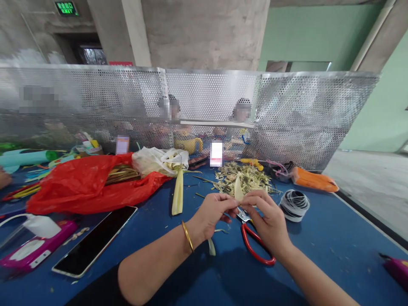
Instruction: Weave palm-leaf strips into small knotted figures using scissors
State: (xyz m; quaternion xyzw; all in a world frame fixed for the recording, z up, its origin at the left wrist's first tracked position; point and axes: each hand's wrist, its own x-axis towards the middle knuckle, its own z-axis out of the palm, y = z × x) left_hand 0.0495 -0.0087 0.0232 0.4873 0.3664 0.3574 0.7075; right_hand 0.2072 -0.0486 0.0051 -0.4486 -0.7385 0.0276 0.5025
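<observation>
Above the blue table, my left hand [214, 212] and my right hand [265, 216] meet fingertip to fingertip. Both pinch the lower end of a pale, pointed piece of dried husk [238, 189], which stands upright between them. Beneath the hands lies a pair of scissors [256, 250] with red handles, its blades partly hidden by my fingers. A heap of dry husk scraps [244, 175] sits just behind. Right of my right hand stands a spool of wire or thread [293, 206]. A longer pale husk strip [178, 193] lies to the left.
On the left are a red plastic bag [83, 182], a white bag [156, 159], a phone [95, 242] and a purple power strip [41, 246]. An orange packet [314, 179] lies at right. Behind a perforated metal partition [210, 93], people sit.
</observation>
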